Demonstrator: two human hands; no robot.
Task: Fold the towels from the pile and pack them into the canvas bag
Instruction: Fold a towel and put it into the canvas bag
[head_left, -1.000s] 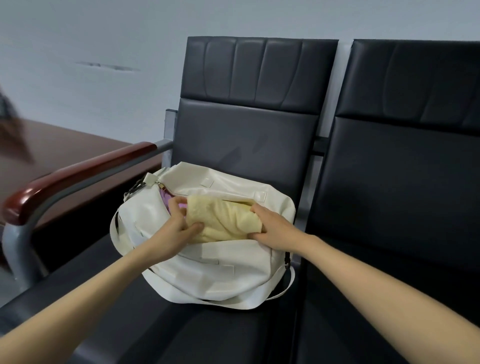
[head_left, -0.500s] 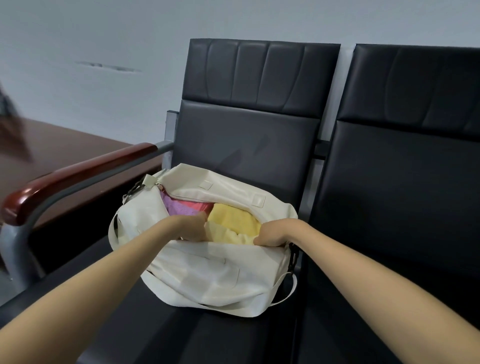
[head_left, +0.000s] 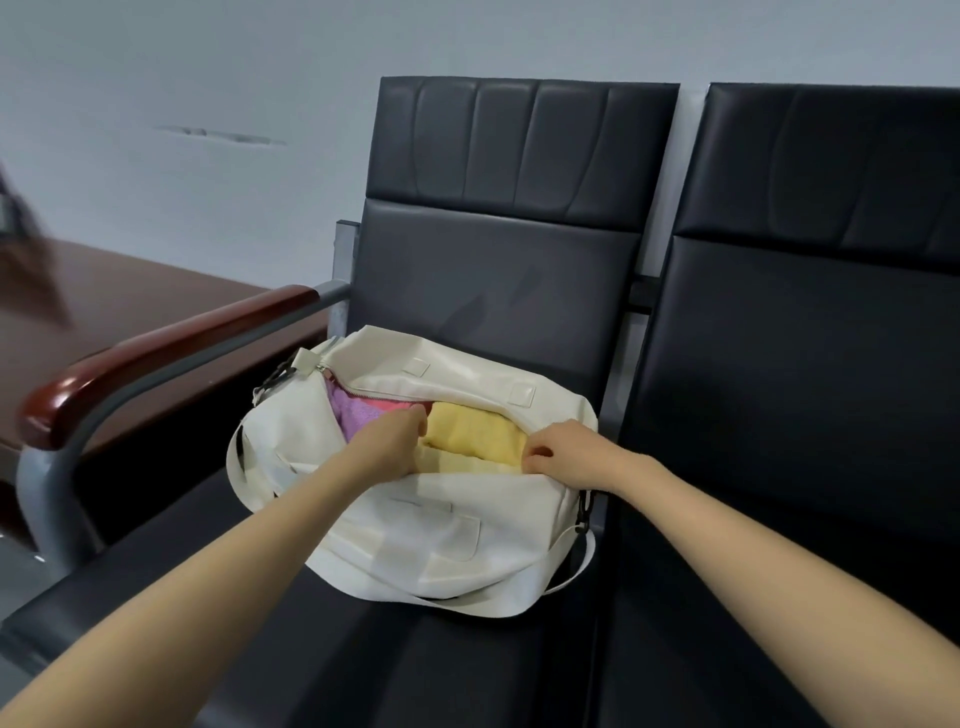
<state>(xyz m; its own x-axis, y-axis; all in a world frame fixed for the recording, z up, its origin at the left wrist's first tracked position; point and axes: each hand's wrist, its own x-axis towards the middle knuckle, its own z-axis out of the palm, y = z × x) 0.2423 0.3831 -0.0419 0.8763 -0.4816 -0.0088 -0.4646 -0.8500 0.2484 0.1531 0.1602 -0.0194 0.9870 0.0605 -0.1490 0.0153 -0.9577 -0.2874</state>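
Observation:
The white canvas bag (head_left: 441, 525) lies unzipped on the seat of the left black chair. A folded yellow towel (head_left: 475, 434) sits inside its opening, with a purple towel (head_left: 350, 415) and a strip of pink towel (head_left: 389, 404) to its left. My left hand (head_left: 392, 441) reaches into the opening, its fingers curled down at the yellow towel's left end. At the towel's right end, by the bag's front rim, my right hand (head_left: 569, 452) has its fingers curled. The fingertips of both hands are partly hidden by the bag's rim.
The bag's strap (head_left: 498, 605) trails over the seat in front of it. A red-brown armrest (head_left: 156, 353) on a grey frame stands to the left, with a dark wooden table (head_left: 130, 296) behind it. A second black chair (head_left: 810, 415) adjoins on the right.
The yellow towel went from above the bag's opening down into the bag. Both hands followed it in and now sit at its two ends.

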